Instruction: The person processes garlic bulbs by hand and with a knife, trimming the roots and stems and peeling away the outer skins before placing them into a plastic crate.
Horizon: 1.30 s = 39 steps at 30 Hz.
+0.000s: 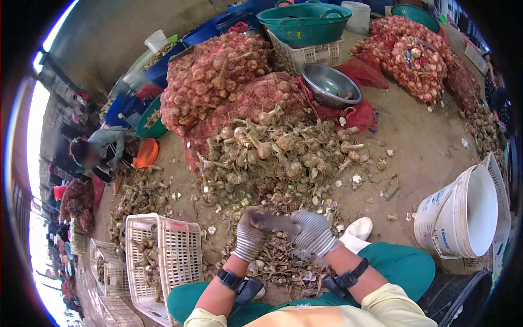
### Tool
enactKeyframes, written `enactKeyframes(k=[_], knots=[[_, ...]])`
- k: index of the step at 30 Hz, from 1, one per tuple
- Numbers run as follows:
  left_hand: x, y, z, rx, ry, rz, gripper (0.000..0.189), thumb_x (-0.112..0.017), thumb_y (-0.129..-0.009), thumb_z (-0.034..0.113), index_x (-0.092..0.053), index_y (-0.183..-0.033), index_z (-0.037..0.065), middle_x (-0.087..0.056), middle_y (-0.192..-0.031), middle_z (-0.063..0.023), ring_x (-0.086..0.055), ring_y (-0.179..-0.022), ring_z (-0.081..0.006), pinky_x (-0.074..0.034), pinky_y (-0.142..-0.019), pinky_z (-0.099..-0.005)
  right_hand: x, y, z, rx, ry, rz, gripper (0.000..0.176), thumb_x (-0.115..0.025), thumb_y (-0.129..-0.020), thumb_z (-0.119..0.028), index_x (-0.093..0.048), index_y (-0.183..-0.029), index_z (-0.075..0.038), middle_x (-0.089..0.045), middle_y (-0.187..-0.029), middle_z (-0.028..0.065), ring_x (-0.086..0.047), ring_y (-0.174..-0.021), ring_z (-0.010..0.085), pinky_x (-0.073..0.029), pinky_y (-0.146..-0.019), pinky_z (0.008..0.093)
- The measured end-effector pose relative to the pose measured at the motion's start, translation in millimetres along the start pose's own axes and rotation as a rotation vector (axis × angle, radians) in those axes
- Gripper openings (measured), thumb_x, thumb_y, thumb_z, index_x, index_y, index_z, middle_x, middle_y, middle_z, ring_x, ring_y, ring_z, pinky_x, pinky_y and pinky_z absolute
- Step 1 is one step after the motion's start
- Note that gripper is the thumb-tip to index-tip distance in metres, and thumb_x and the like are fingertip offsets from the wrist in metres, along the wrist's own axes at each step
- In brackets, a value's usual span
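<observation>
Two striped work gloves cover my hands, which are close together low in the middle of the view. My left hand (251, 233) is closed around a brownish, blurred thing, too smeared to name. My right hand (315, 233) is closed at the other end of a blurred, elongated shape (279, 224) between the hands; what it grips I cannot make out. Just beyond them lies a heap of garlic bulbs (294, 150) with stems and roots. Dry stem and leaf scraps (283, 261) cover the ground below my hands.
A white plastic crate (180, 256) stands at left, a white bucket (455, 212) at right. Red net sacks of bulbs (212, 76), a metal bowl (329, 84) and a green tub (304, 24) are farther back. Another person (101, 150) crouches at far left.
</observation>
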<state>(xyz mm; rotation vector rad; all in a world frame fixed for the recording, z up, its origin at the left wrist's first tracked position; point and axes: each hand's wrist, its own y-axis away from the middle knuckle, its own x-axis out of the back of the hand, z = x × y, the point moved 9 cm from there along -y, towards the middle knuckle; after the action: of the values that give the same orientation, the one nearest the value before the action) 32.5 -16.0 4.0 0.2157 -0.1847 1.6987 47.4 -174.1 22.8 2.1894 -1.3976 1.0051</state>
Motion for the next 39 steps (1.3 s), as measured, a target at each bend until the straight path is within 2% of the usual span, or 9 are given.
enactKeyframes(k=[4, 6, 8, 12, 23, 26, 30, 36, 39], knots=[[7.1, 1.6, -57.2, -0.073, 0.203, -0.063, 0.040, -0.072, -0.070, 0.011, -0.046, -0.100, 0.007, -0.057, -0.092, -0.0052, -0.058, -0.080, -0.0139, -0.051, -0.068, -0.0265, 7.4, 12.6, -38.7, 0.255, -0.041, 0.210, 0.011, -0.059, -0.062, -0.012, -0.059, -0.074, -0.010, -0.057, -0.070, 0.0127, -0.058, -0.063, 0.0316, -0.049, -0.059, 0.0389], [-4.7, 20.5, -37.9, 0.195, 0.278, -0.129, 0.034, -0.070, -0.073, 0.018, -0.048, -0.097, 0.007, -0.058, -0.094, -0.0063, -0.059, -0.081, -0.0154, -0.053, -0.065, -0.0295, 7.5, 10.0, -35.1, 0.246, 0.017, 0.159, 0.013, -0.060, -0.066, -0.016, -0.060, -0.077, -0.009, -0.060, -0.074, 0.0142, -0.060, -0.068, 0.0311, -0.049, -0.062, 0.0384], [-32.1, 41.9, -25.3, 0.724, 1.201, 0.088, 0.036, -0.072, -0.070, 0.010, -0.048, -0.097, 0.007, -0.059, -0.086, -0.0068, -0.058, -0.078, -0.0147, -0.051, -0.063, -0.0280, -5.9, 1.3, 16.6, -0.162, 0.088, 0.011, 0.016, -0.060, -0.068, -0.017, -0.060, -0.082, -0.008, -0.059, -0.072, 0.0145, -0.059, -0.068, 0.0328, -0.047, -0.061, 0.0400], [-19.0, 24.1, 59.1, -0.122, 0.033, -0.027, 0.044, -0.072, -0.065, -0.002, -0.047, -0.100, 0.006, -0.057, -0.082, -0.0045, -0.057, -0.076, -0.0128, -0.050, -0.067, -0.0254, -19.3, 13.3, 105.1, -0.481, -0.059, 0.036, 0.023, -0.054, -0.073, -0.025, -0.061, -0.088, -0.010, -0.061, -0.077, 0.0172, -0.060, -0.072, 0.0321, -0.048, -0.067, 0.0400], [24.6, 6.7, 0.8, 0.220, 0.816, 0.212, 0.040, -0.061, -0.075, 0.008, -0.042, -0.110, 0.008, -0.056, -0.085, -0.0072, -0.058, -0.073, -0.0170, -0.051, -0.063, -0.0286, -46.0, 9.6, -0.3, -0.143, -0.336, -0.044, 0.016, -0.061, -0.069, -0.018, -0.061, -0.081, -0.007, -0.057, -0.063, 0.0106, -0.057, -0.058, 0.0233, -0.047, -0.055, 0.0312], [10.5, 18.3, -12.5, 0.489, 0.478, 0.221, 0.035, -0.055, -0.081, 0.010, -0.040, -0.112, 0.010, -0.055, -0.084, -0.0066, -0.057, -0.071, -0.0155, -0.051, -0.062, -0.0294, -51.6, 1.5, 21.1, -0.254, -0.404, 0.060, 0.018, -0.060, -0.069, -0.017, -0.061, -0.084, -0.007, -0.058, -0.065, 0.0123, -0.057, -0.059, 0.0262, -0.047, -0.055, 0.0321], [34.0, 12.4, -55.9, 0.051, 0.329, 0.411, 0.036, -0.058, -0.081, 0.025, -0.041, -0.109, 0.011, -0.054, -0.080, -0.0025, -0.053, -0.067, -0.0104, -0.046, -0.052, -0.0223, -13.4, 0.2, -4.2, 0.012, -0.314, 0.229, 0.016, -0.059, -0.069, -0.016, -0.059, -0.082, -0.007, -0.057, -0.067, 0.0127, -0.058, -0.060, 0.0281, -0.046, -0.054, 0.0354], [91.4, -9.2, -14.9, 0.025, 0.269, 0.377, 0.019, -0.049, -0.087, 0.028, -0.055, -0.092, 0.011, -0.049, -0.081, 0.0011, -0.045, -0.071, -0.0073, -0.038, -0.063, -0.0206, -170.7, 26.9, 136.1, -0.509, 0.003, -0.528, 0.038, -0.049, -0.074, -0.025, -0.057, -0.107, -0.009, -0.061, -0.096, 0.0186, -0.060, -0.081, 0.0317, -0.047, -0.075, 0.0369], [234.5, -12.6, -24.2, 0.053, 0.173, 0.834, 0.023, -0.046, -0.089, 0.034, -0.055, -0.094, 0.013, -0.048, -0.077, 0.0052, -0.044, -0.070, -0.0047, -0.036, -0.062, -0.0197, -168.8, 41.3, 159.4, -0.645, -0.142, -0.483, 0.048, -0.062, -0.065, -0.033, -0.060, -0.104, -0.006, -0.062, -0.082, 0.0173, -0.060, -0.078, 0.0299, -0.048, -0.074, 0.0359]])
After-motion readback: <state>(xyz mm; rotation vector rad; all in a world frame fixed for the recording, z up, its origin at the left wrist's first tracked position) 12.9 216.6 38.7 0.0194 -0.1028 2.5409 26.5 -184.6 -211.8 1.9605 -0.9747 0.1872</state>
